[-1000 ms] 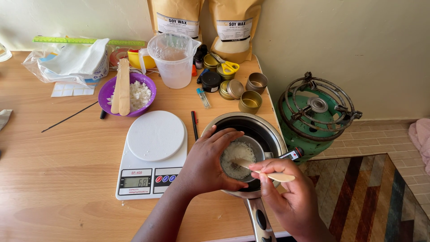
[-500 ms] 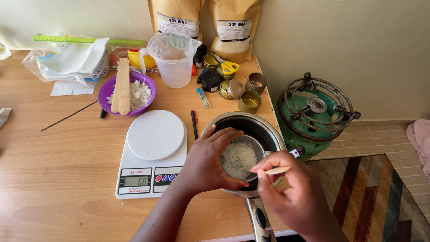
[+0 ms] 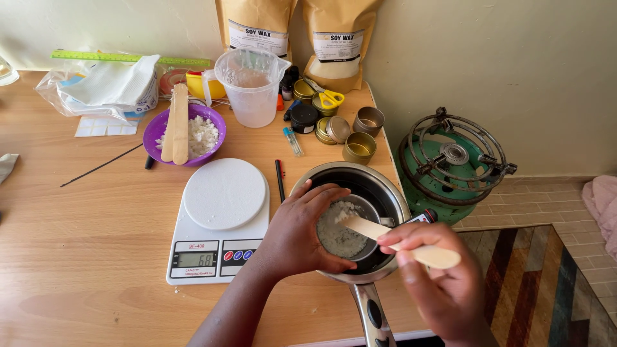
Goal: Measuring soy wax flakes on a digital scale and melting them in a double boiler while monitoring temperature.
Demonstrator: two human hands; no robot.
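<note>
White flaky wax (image 3: 340, 232), partly clumped

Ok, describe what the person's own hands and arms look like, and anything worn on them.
Both hands are bare: the left hand and right hand show no gloves, rings, watch or bracelets. The forearms are uncovered too, with no sleeve in view. Fingernails are short and unpainted.

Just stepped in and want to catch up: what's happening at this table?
A person is stirring white flakes in a small metal cup that sits inside a larger saucepan at the table's edge. The left hand steadies the cup, while the right hand holds a flat wooden stick with its tip in the flakes. A white kitchen scale stands just to the left, and behind it a purple bowl holds more white flakes with two sticks laid across it.
</note>
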